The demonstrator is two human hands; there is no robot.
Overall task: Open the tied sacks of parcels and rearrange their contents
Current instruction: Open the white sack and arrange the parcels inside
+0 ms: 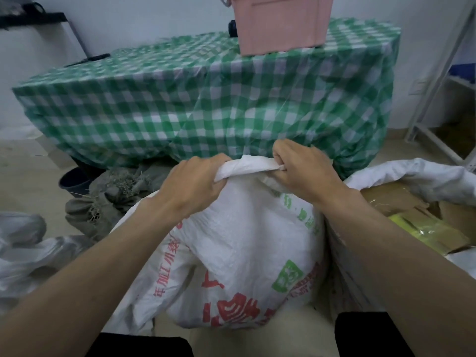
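A white woven sack [239,253] with red and green print stands upright on the floor in front of me, full and bunched at the top. My left hand [193,184] grips the left side of its gathered mouth. My right hand [301,168] pinches the right side of the same rolled edge, fingers curled into the fabric. Whether a tie is on the mouth is hidden by my fingers. To the right a second white sack [412,173] lies open, with brown cardboard parcels [394,199] and a yellow-green packet [422,228] showing inside.
A table under a green checked cloth [206,104] stands just behind the sack, with a pink plastic bin [280,24] on it. Grey dusty bags [108,199] and a dark bucket [72,181] sit under its left end. Crumpled plastic bags [25,248] lie at left; a white rack [443,94] stands at right.
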